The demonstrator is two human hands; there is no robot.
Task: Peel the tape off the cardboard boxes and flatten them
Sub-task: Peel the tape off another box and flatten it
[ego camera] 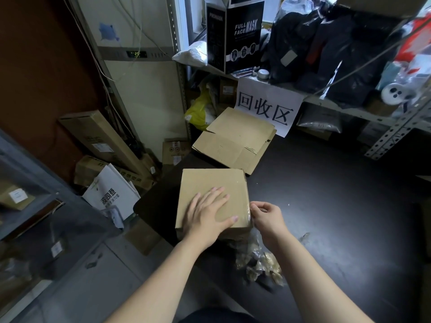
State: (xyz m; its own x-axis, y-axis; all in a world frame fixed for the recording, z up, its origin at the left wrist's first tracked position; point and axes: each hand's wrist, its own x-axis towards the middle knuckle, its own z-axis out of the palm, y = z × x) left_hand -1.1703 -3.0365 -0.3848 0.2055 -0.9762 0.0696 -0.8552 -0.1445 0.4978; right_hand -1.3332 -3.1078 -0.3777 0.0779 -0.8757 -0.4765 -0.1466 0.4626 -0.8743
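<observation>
On the worktop (338, 206), a closed box (210, 180) lies under the left hand (207, 215); the right hand (265, 215) pinches its right edge. Flattened boxes (233, 143) lie beyond both hands, tape scraps (263, 264) beneath the right wrist.

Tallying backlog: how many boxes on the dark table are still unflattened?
1: the box under both hands, left hand flat on top, right hand pinching tape at its right edge. Behind it lies flattened cardboard; that pile may hide more.
</observation>
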